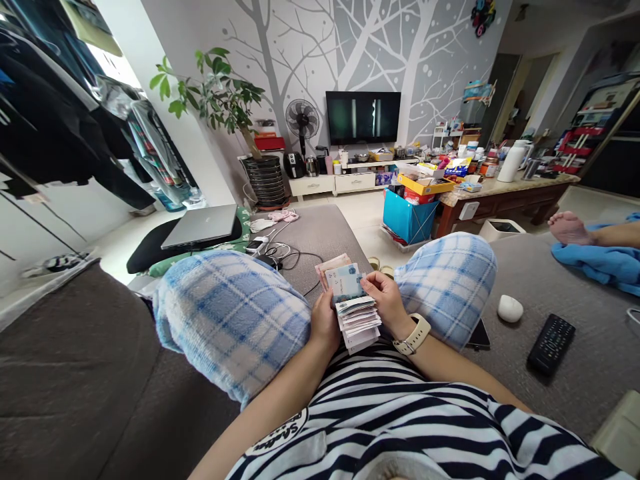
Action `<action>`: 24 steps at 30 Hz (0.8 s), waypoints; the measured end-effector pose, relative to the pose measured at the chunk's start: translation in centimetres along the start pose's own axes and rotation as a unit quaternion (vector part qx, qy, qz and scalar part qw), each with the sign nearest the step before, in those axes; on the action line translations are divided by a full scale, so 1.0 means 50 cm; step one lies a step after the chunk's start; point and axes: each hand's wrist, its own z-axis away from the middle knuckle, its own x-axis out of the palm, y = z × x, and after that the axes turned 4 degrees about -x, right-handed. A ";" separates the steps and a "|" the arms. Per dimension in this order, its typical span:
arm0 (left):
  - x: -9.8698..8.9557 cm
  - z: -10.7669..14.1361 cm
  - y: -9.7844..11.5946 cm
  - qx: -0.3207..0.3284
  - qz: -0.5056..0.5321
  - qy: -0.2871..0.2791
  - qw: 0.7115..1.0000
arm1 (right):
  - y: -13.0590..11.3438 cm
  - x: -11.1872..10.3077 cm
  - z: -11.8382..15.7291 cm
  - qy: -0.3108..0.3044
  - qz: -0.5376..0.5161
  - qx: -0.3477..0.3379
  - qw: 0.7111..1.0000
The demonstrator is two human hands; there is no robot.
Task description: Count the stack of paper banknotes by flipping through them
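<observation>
A stack of banknotes [358, 319] sits between my hands above my lap, its notes folded over and fanned toward me. My left hand [325, 319] is closed round the left side of the stack. A bluish note [345, 283] stands up at the top, with pinkish notes [325, 268] showing behind it. My right hand [387, 300] pinches the right edge of the bluish note between thumb and fingers. A cream watch is on the right wrist.
On the grey sofa to the right lie a black remote [551, 343], a white round case [510, 309] and another person's bare foot [570, 229]. A closed laptop [201, 225] and tangled cables [280, 252] are at the left. Beyond stands a cluttered table [540, 187].
</observation>
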 end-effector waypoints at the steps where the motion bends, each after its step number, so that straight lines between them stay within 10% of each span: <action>1: 0.001 0.001 0.002 0.000 0.001 0.000 1.000 | 0.000 0.000 0.000 0.000 0.001 0.000 1.000; 24: 0.013 0.019 0.015 0.002 0.007 0.008 1.000 | -0.003 0.001 0.003 0.007 -0.016 0.000 1.000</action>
